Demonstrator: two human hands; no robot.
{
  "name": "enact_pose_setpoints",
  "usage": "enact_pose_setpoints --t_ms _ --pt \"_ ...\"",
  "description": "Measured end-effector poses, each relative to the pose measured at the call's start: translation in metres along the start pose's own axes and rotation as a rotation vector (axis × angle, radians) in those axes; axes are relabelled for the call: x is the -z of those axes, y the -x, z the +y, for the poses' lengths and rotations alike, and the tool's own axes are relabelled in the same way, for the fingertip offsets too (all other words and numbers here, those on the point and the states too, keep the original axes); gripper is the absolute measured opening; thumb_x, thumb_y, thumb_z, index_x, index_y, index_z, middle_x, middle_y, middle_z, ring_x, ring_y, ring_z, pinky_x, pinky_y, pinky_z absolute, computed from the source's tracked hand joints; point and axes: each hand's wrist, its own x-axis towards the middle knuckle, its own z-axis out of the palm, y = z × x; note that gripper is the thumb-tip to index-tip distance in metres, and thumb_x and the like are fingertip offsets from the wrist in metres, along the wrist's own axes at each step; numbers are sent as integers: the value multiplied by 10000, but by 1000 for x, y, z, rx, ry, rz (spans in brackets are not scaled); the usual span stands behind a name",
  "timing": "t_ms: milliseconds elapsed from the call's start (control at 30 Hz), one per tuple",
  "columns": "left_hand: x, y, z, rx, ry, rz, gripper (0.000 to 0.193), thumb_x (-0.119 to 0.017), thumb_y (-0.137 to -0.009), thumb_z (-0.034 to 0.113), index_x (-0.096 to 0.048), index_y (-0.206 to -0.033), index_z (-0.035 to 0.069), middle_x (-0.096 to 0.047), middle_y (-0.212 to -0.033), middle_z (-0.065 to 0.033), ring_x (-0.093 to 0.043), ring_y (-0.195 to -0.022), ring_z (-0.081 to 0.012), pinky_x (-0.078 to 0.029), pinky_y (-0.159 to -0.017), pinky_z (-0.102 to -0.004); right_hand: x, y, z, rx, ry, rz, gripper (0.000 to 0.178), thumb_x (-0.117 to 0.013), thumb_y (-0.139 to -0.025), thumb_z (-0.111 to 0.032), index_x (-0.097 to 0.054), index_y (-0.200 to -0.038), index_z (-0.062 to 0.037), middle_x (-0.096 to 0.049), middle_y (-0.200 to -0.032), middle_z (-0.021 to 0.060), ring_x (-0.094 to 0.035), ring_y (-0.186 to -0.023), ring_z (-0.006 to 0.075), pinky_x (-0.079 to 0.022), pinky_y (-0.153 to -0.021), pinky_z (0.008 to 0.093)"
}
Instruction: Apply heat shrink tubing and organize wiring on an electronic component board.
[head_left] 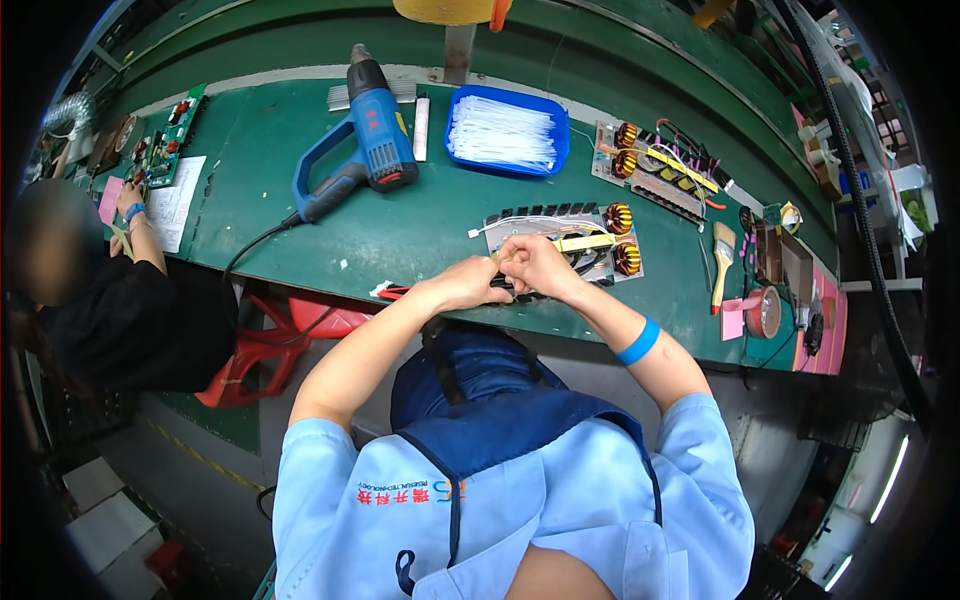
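A circuit board (638,270) with yellow-and-black wound coils (620,218), black components and white wires lies at the front of the green bench. My left hand (470,283) reaches over the board's left front edge, its fingers closed. Close against it, my right hand (538,268) is closed in a pinch at the same spot. A thin pale-yellow bit shows between the fingertips, too small to name. The fingers cover that corner of the board. Red wire ends (392,292) stick out beside my left wrist.
A blue heat gun (375,135) lies at the back left, its cord running off the bench. Beside it stands a blue tray (562,140) of white cable ties. Another coil board (655,180), a brush (722,265) and a tape roll (764,311) are rightward. A co-worker (130,310) sits left.
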Motion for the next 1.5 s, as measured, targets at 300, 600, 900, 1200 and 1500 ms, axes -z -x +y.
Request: enact_pose_setpoints --t_ms 300,600,900,1200,1500 --pt "-9 10 16 89 -84 276 396 -587 -642 305 -471 -738 -61 -523 -661 -239 -515 -634 -374 -417 -558 -398 -21 18 21 394 344 356 45 -530 -619 -40 -507 -635 -4 -514 -641 127 -513 -605 282 -410 -543 337" --pt "-26 12 14 75 -158 439 391 -562 -676 313 -356 -814 10 -524 -654 -206 -523 -607 -356 -424 -530 -410 -13 24 26 455 448 301 62 -497 -657 -59 -519 -678 -4 -529 -682 142 -521 -646 299 -413 -561 363" --pt "-26 15 1 -165 -1 450 149 -498 -716 128 -410 -789 33 -523 -727 -145 -503 -666 -336 -404 -555 -385 -14 23 35 645 571 335 37 -473 -684 -41 -473 -706 -11 -490 -665 122 -504 -587 285 -416 -501 347" --pt "-25 14 -7 -185 121 434 132 -504 -703 117 -443 -783 32 -516 -744 -153 -496 -695 -330 -400 -576 -372 -17 50 40 949 525 417 124 -509 -584 47 -460 -680 -15 -494 -676 102 -511 -574 231 -424 -494 291" --pt "-29 9 -7 -26 150 484 155 -492 -732 146 -439 -782 8 -533 -688 -175 -511 -646 -345 -404 -560 -387 -9 5 22 459 282 314 85 -478 -705 -76 -489 -689 7 -492 -655 133 -496 -586 280 -389 -515 326"
